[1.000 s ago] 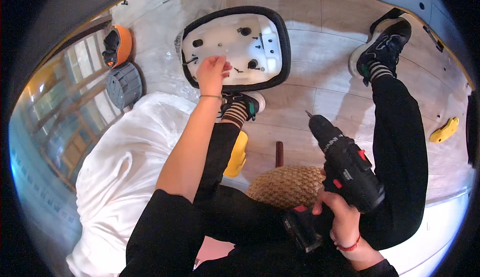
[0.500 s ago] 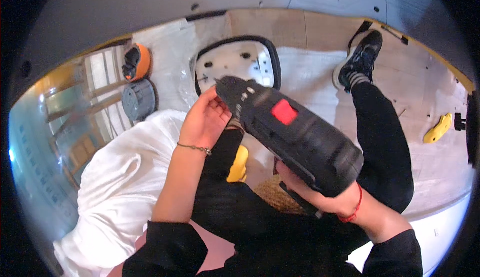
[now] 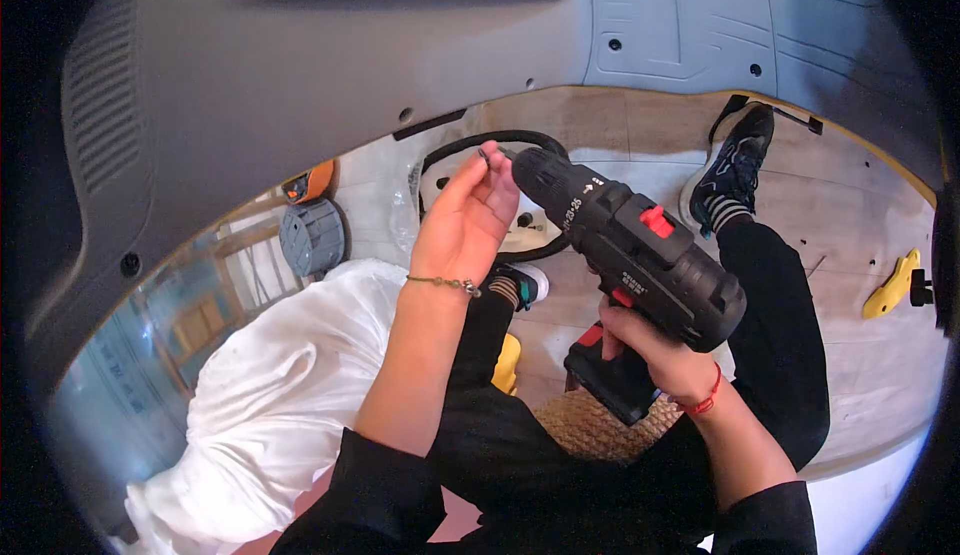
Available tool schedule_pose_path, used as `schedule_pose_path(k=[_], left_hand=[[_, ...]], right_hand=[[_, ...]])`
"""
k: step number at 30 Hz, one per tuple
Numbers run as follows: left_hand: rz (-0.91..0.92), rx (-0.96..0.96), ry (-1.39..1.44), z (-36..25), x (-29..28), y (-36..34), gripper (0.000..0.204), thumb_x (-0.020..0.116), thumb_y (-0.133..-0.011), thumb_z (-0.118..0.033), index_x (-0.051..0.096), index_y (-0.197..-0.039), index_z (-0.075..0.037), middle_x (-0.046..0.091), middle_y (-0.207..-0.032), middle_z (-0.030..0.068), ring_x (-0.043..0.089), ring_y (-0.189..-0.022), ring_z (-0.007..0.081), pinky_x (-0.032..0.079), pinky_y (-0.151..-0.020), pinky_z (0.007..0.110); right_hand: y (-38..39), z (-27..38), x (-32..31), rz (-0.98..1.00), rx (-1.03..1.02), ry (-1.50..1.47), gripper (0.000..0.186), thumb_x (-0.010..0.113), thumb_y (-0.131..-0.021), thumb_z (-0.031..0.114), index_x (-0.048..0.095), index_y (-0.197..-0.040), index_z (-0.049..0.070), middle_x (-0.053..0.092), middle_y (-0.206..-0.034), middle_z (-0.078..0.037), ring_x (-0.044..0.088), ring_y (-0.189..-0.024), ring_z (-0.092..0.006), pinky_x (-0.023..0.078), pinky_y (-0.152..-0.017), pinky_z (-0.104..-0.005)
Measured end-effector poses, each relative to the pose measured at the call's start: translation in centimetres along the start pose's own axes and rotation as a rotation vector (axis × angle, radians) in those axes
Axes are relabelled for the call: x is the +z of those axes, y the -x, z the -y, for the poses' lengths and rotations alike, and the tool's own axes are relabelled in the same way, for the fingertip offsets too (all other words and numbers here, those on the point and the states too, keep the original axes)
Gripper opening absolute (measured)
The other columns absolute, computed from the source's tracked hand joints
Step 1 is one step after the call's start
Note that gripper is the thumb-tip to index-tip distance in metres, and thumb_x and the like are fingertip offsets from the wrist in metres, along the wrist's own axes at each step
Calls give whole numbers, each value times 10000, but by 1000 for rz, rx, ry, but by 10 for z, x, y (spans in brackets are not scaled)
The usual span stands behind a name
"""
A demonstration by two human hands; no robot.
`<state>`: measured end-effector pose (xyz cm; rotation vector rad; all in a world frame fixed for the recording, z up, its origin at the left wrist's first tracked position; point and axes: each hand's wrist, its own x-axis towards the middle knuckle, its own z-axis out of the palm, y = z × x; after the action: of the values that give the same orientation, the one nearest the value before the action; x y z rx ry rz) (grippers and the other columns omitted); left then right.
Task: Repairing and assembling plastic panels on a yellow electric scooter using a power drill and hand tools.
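1. The right hand (image 3: 648, 347) is wrapped tight around the grip of a black cordless drill (image 3: 640, 255), fingers curled shut on the handle just above the battery block. A second ago the drill hung low beside the right knee; now it is raised to chest height with its nose pointing up and to the left

2. The left hand (image 3: 465, 217) has come off the white seat shell (image 3: 505, 230) on the floor, where it was touching the underside a second ago. It now stands upright right at the drill's nose, thumb and forefinger pinched on a small dark bit or screw (image 3: 484, 156); which of the two I cannot tell, it is too small

3. That small piece sits touching or just beside the drill's chuck (image 3: 530, 170), so the two hands have met at the tip of the tool. Judging from this, the work has gone from feeling over the seat shell to fitting something to the drill's tip

4. The seat shell lies face down on the pale wooden floor (image 3: 850, 215) below the hands, partly hidden by the left hand and the drill, between the person's two black shoes

5. Around them: a large grey moulded panel (image 3: 330, 65) overhead in the view, a white cloth bundle (image 3: 280, 395) on the left, a grey round part (image 3: 312, 238) and an orange one (image 3: 310, 185) beyond it, a woven mat (image 3: 590, 425) under the legs, and a yellow piece (image 3: 890, 287) on the floor to the right
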<state>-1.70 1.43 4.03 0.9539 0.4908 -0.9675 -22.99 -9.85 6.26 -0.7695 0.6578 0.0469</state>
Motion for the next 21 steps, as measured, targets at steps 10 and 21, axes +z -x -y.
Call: schedule_pose_path(k=[10, 21], left_hand=[[14, -103, -109, 31, 23, -25, 157, 459, -957, -179, 524, -1039, -62, 523, -1276, 120, 490, -1199, 231, 447, -955, 362], [193, -170, -5, 35, 41, -36, 186, 462, -953, -139, 578, -959, 6, 554, -1204, 165, 564, -1094, 229, 482, -948, 370]], right_hand=[[-7, 7, -46, -13, 174, -95, 372, 597, -766, 94, 541, -1118, -12, 548, -749, -50, 547, -567, -133, 452, -570, -254], [-8, 26, -60, 7, 131, -127, 400, 543, -754, 93, 510, -1120, -64, 537, -661, -61, 521, -541, -136, 424, -560, -251]])
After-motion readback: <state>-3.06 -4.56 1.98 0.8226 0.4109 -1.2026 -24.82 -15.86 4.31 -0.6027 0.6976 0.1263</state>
